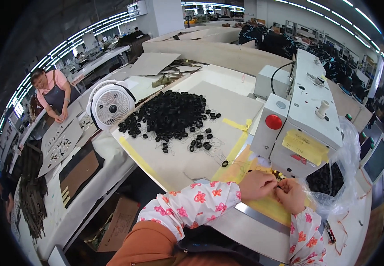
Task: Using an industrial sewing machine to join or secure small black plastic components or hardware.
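Observation:
Below the head of a white sewing machine [309, 111] with a red button, my hands meet at the needle area. My left hand [256, 186] is closed, its fingertips pinched beside the needle; what they hold is too small to make out. My right hand [289, 195] is closed on a small black piece [279, 188], just right of my left fingertips. A single black loop [225, 163] with loose thread lies left of the hands. A large heap of small black loops [165, 113] covers the board [165, 159] farther back, with several threads trailing.
A white fan [111, 105] stands left of the heap. At far left a person in a pink top [59, 93] works over grey boards [59, 146]. A plastic bag of black loops [334, 186], a small screen [376, 157] and snips [329, 232] are on the right.

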Demonstrator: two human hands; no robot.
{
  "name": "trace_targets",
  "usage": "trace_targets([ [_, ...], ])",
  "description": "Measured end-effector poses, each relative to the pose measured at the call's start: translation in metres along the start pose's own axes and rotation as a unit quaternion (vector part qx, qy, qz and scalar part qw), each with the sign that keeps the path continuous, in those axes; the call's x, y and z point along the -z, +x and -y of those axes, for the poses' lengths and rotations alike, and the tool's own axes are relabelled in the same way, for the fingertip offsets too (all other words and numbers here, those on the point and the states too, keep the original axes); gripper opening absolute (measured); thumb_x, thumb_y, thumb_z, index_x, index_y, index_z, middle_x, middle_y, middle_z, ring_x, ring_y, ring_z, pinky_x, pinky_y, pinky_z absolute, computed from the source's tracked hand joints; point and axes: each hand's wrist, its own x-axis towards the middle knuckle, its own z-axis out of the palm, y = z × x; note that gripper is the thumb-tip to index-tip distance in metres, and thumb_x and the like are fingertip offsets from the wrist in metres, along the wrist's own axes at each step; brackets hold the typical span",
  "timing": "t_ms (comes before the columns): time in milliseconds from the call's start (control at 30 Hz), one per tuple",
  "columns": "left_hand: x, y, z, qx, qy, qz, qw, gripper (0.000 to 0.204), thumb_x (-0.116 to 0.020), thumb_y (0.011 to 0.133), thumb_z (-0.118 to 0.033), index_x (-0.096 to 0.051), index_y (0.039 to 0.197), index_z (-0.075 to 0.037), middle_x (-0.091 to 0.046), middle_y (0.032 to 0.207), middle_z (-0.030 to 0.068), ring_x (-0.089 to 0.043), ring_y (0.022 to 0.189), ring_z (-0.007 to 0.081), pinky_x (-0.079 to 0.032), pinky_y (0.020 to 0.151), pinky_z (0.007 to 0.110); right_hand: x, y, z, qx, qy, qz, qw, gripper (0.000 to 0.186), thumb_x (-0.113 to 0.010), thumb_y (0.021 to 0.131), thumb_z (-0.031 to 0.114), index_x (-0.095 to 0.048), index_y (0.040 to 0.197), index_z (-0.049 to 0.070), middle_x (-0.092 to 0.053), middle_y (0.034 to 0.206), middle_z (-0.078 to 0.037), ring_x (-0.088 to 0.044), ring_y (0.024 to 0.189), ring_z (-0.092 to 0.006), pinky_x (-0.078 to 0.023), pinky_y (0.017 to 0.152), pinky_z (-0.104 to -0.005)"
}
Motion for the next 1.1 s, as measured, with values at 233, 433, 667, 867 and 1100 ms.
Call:
trace_targets([
  [233, 0.003, 0.002, -0.009, -0.006, -0.16, 0.013, 0.987, 0.026, -0.046, 0.086, -0.027, -0.057, 0.077, -0.005, -0.056, 0.067, 0.0125, -0.055, 0.062, 0.0297, -0.043, 0.059, 0.037, -0.015, -0.041, 0.031, 0.093, -0.059, 0.179, 0.978, 0.009, -0.061, 0.075, 0.002, -0.056, 0.081, -0.001, -0.056, 0.064, 0.001, -0.051, 0.054, -0.0054, -0.04, 0.048, -0.0193],
  [433, 0.001, 0.005, 0.014, 0.037, -0.053, -0.072, 0.995, 0.016, -0.054, 0.08, -0.024, -0.06, 0.084, -0.009, -0.059, 0.067, 0.0108, -0.059, 0.061, 0.0273, -0.044, 0.055, 0.037, 0.007, -0.007, 0.02, -0.044, 0.1, 0.043, 0.993, 0.012, -0.056, 0.083, 0.005, -0.053, 0.09, -0.004, -0.06, 0.071, -0.005, -0.055, 0.054, -0.008, -0.044, 0.048, -0.0205],
  [667, 0.013, 0.015, 0.006, 0.09, -0.093, 0.045, 0.991, 0.02, -0.062, 0.076, -0.018, -0.061, 0.094, -0.008, -0.058, 0.061, 0.0072, -0.054, 0.052, 0.0149, -0.041, 0.051, 0.026, 0.008, 0.008, 0.014, -0.065, 0.121, 0.067, 0.988, 0.013, -0.056, 0.084, 0.01, -0.047, 0.085, 0.001, -0.057, 0.065, -0.004, -0.055, 0.053, -0.0079, -0.044, 0.046, -0.0201],
  [867, 0.001, 0.016, 0.005, 0.114, -0.049, 0.027, 0.992, 0.019, -0.062, 0.077, -0.013, -0.06, 0.09, 0.001, -0.057, 0.061, 0.0062, -0.048, 0.051, 0.01, -0.038, 0.049, 0.024, 0.002, -0.005, 0.005, 0.135, -0.125, -0.125, 0.975, 0.012, -0.06, 0.078, 0.006, -0.052, 0.079, -0.001, -0.058, 0.065, -0.01, -0.058, 0.057, -0.0186, -0.046, 0.051, -0.029],
  [1100, 0.002, 0.029, -0.003, 0.17, 0.036, 0.055, 0.983, 0.022, -0.061, 0.076, -0.024, -0.065, 0.084, -0.004, -0.061, 0.064, 0.0088, -0.056, 0.054, 0.0212, -0.042, 0.05, 0.032, -0.001, 0.002, -0.007, 0.214, -0.187, -0.187, 0.94, 0.008, -0.06, 0.071, 0.002, -0.053, 0.073, -0.001, -0.057, 0.068, -0.017, -0.055, 0.064, -0.0341, -0.044, 0.057, -0.0383],
])
